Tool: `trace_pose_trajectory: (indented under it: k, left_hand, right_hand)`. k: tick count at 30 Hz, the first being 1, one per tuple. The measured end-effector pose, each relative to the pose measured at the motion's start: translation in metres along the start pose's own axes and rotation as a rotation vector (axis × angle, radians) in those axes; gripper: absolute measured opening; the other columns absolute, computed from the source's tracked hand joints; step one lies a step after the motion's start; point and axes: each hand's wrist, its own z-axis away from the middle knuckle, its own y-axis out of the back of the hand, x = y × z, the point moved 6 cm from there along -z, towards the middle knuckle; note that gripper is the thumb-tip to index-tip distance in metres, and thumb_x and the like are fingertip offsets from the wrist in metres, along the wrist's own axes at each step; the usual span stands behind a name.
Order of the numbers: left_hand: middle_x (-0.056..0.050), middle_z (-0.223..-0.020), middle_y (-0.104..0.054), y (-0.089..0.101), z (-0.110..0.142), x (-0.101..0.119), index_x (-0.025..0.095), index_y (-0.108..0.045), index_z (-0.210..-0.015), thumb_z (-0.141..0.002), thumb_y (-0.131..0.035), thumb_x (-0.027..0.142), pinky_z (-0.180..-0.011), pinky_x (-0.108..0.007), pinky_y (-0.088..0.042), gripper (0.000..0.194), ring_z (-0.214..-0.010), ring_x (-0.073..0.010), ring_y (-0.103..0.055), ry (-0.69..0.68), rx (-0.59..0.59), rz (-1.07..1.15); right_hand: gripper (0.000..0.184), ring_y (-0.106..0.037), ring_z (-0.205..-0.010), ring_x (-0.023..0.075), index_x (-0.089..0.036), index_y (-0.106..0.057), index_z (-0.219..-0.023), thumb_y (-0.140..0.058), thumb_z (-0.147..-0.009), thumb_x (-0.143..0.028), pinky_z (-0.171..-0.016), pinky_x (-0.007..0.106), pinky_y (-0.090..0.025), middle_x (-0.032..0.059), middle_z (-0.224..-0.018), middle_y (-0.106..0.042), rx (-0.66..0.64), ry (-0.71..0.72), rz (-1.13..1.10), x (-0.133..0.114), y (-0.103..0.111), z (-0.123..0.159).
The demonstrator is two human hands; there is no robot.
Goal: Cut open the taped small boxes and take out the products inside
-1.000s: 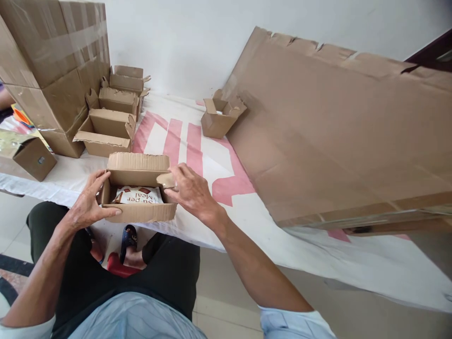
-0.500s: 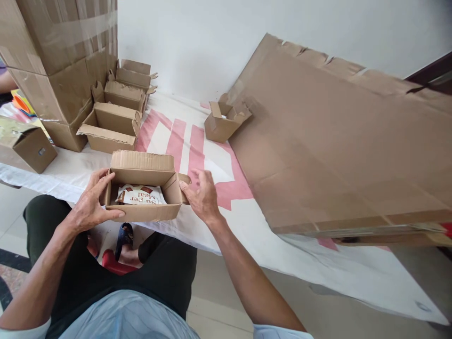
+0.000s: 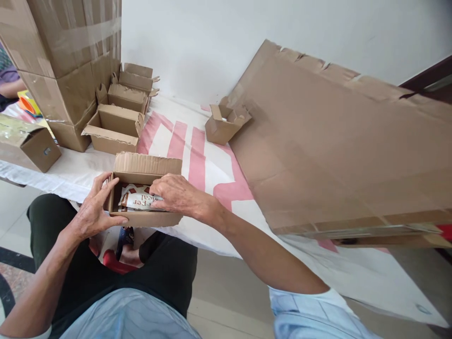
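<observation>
An open cardboard box (image 3: 148,164) stands at the table's near edge, its back flap raised. My left hand (image 3: 92,207) grips the box's left end, thumb along the front wall and fingers over the side. Inside lies a white packet (image 3: 136,197) printed with brown lettering that reads "Meal". My right hand (image 3: 173,195) reaches into the box from the right, its fingers closed on the packet's right end. The hand covers the right part of the packet and of the box.
Several open cardboard boxes (image 3: 112,141) line the left, beside a tall taped stack of cartons (image 3: 72,89). A closed box (image 3: 44,146) lies farther left. A small open box (image 3: 222,129) rests against a large cardboard sheet (image 3: 328,155) at right. Another person's arm (image 3: 12,88) shows at the far left.
My right hand has left the box's right side flap and moved left into the box, onto the packet. My left hand keeps its hold on the left end.
</observation>
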Motion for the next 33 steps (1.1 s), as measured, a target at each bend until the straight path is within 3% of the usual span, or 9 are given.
trace_pose_trajectory:
  k: [5, 9, 13, 17, 22, 24, 27, 30, 33]
  left_hand:
    - [-0.020, -0.183, -0.039, -0.003, 0.000, -0.001, 0.034, -0.049, -0.177, -0.081, -0.105, 0.054, -0.140, -0.073, -0.042, 0.112, -0.173, -0.0517, -0.038, -0.007, 0.010, 0.010]
    - [-0.020, -0.183, -0.040, -0.003, -0.002, -0.004, 0.034, -0.050, -0.176, -0.079, -0.106, 0.053, -0.138, -0.072, -0.045, 0.114, -0.172, -0.0513, -0.040, -0.020, 0.029, 0.020]
    - [-0.021, -0.184, -0.039, -0.003, -0.009, -0.011, 0.031, -0.052, -0.175, -0.080, -0.104, 0.057, -0.136, -0.067, -0.049, 0.112, -0.170, -0.0500, -0.046, -0.021, 0.018, 0.002]
    - [-0.025, -0.183, -0.043, -0.001, -0.022, -0.017, 0.024, -0.061, -0.168, -0.082, -0.100, 0.066, -0.132, -0.067, -0.053, 0.103, -0.166, -0.0515, -0.051, 0.009, -0.028, -0.101]
    - [-0.025, -0.185, -0.046, 0.008, -0.035, -0.003, 0.021, -0.078, -0.147, -0.090, -0.088, 0.075, -0.129, -0.074, -0.049, 0.079, -0.169, -0.0553, -0.045, -0.026, -0.077, -0.273]
    - [-0.021, -0.175, -0.061, 0.014, -0.039, 0.007, 0.022, -0.084, -0.133, -0.101, -0.078, 0.068, -0.134, -0.074, -0.041, 0.056, -0.169, -0.0518, -0.047, -0.073, -0.086, -0.315]
    - [-0.013, -0.136, -0.086, 0.021, -0.050, 0.022, 0.025, -0.088, -0.109, -0.111, -0.064, 0.046, -0.139, -0.070, -0.031, 0.032, -0.151, -0.0418, -0.067, -0.137, -0.130, -0.374]
    - [-0.010, -0.104, -0.088, 0.018, -0.069, 0.034, 0.024, -0.084, -0.087, -0.104, -0.067, 0.030, -0.124, -0.057, -0.048, 0.025, -0.112, -0.0337, -0.081, -0.161, -0.278, -0.458]
    - [-0.012, -0.094, -0.086, 0.007, -0.093, 0.040, 0.023, -0.083, -0.080, -0.093, -0.074, 0.022, -0.094, -0.043, -0.057, 0.015, -0.092, -0.0322, -0.081, -0.090, -0.479, -0.607]
  right_hand:
    - [0.026, -0.072, -0.087, 0.0239, -0.026, -0.073, -0.085, -0.092, -0.098, -0.037, -0.071, 0.036, -0.038, 0.0025, -0.093, -0.082, -0.079, -0.030, -0.044, -0.006, -0.004, -0.005]
    - [0.018, -0.072, -0.089, 0.0234, -0.025, -0.077, -0.093, -0.082, -0.106, -0.038, -0.073, 0.035, -0.040, 0.0040, -0.098, -0.084, -0.145, -0.089, -0.057, -0.003, -0.003, -0.012]
    - [0.014, -0.075, -0.105, 0.0264, -0.022, -0.078, -0.098, -0.077, -0.107, -0.032, -0.082, 0.034, -0.044, 0.0086, -0.110, -0.085, -0.291, -0.153, 0.021, 0.000, 0.003, -0.017]
    - [0.017, -0.073, -0.107, 0.0270, -0.019, -0.078, -0.097, -0.076, -0.105, -0.035, -0.080, 0.032, -0.043, 0.0114, -0.111, -0.083, -0.431, -0.224, 0.079, 0.014, 0.008, -0.021]
    - [0.018, -0.070, -0.097, 0.0237, -0.019, -0.082, -0.099, -0.081, -0.099, -0.038, -0.072, 0.031, -0.040, 0.0080, -0.107, -0.082, -0.476, -0.259, -0.028, 0.034, 0.005, -0.026]
    - [0.019, -0.069, -0.096, 0.0236, -0.019, -0.083, -0.098, -0.081, -0.099, -0.038, -0.073, 0.032, -0.041, 0.0084, -0.106, -0.082, -0.466, -0.243, -0.045, 0.037, 0.003, -0.028]
    - [0.020, -0.070, -0.096, 0.0237, -0.018, -0.083, -0.095, -0.080, -0.102, -0.037, -0.075, 0.032, -0.041, 0.0096, -0.105, -0.083, -0.436, -0.226, -0.050, 0.037, -0.001, -0.031]
    - [0.020, -0.071, -0.097, 0.0237, -0.019, -0.083, -0.096, -0.079, -0.104, -0.036, -0.076, 0.032, -0.042, 0.0093, -0.106, -0.084, -0.414, -0.222, -0.061, 0.036, -0.003, -0.031]
    - [0.023, -0.073, -0.102, 0.0252, -0.020, -0.083, -0.103, -0.078, -0.108, -0.041, -0.078, 0.032, -0.044, 0.0099, -0.111, -0.085, -0.373, -0.221, -0.088, 0.037, -0.005, -0.028]
